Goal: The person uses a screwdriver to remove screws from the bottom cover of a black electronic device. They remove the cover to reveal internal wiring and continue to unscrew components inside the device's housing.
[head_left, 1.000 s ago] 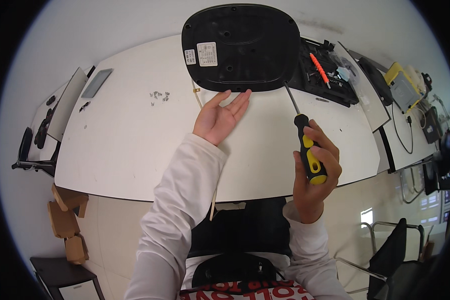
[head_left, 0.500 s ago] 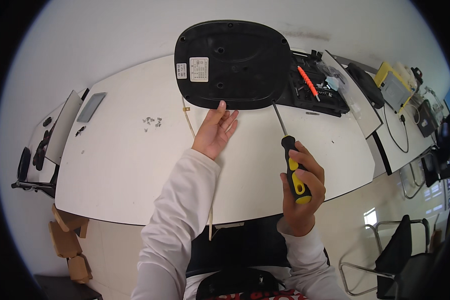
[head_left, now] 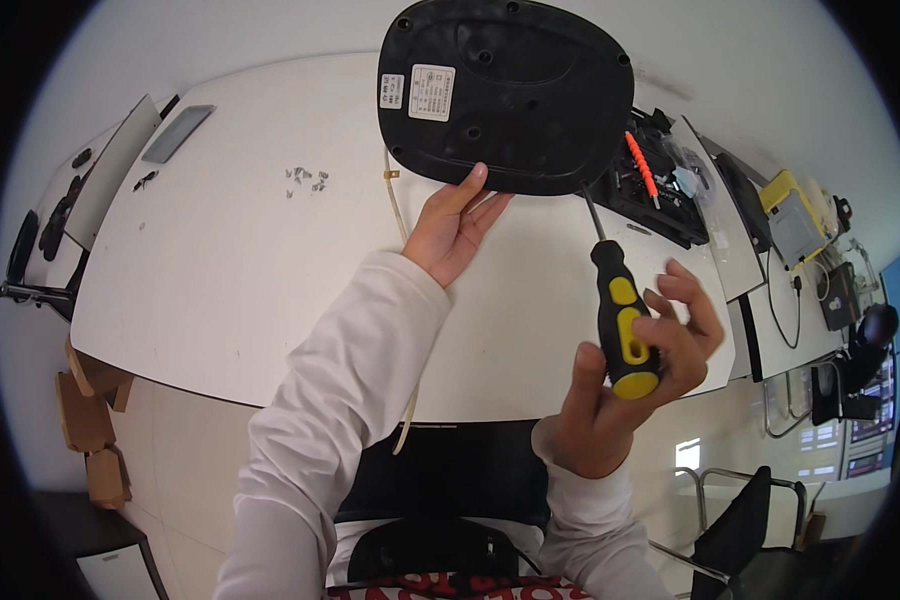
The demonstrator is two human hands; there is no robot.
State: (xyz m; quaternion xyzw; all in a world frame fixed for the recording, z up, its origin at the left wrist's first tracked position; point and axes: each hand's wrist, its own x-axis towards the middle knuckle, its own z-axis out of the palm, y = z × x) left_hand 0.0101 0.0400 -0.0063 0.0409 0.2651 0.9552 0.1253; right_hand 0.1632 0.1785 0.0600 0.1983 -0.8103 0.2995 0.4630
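Head cam: so the black panel (head_left: 545,105) is up at the top of the view, over the table's far side, its upper edge running into the frame border. Left hand (head_left: 452,235) has it by the bottom edge, thumb flat on the face, other fingers close together and tucked at the rim, so basically pinching it. Right hand (head_left: 645,380) is holding the screwdriver (head_left: 623,291) pretty loosely: one finger on the handle, the upper ones fanned out, thumb a bit off the side. The shaft reaches the panel's lower right edge; can't really see the tip.

Room-wise, there's a decent gap of white tabletop (head_left: 510,330) between the two hands, and more off to the left. Tighter on the right, since the panel's edge overlaps the black tool case (head_left: 675,222) with the orange rod (head_left: 642,168). Metal bits (head_left: 308,182) sit well left of the panel, and a pale cable (head_left: 399,205) runs behind the left wrist.
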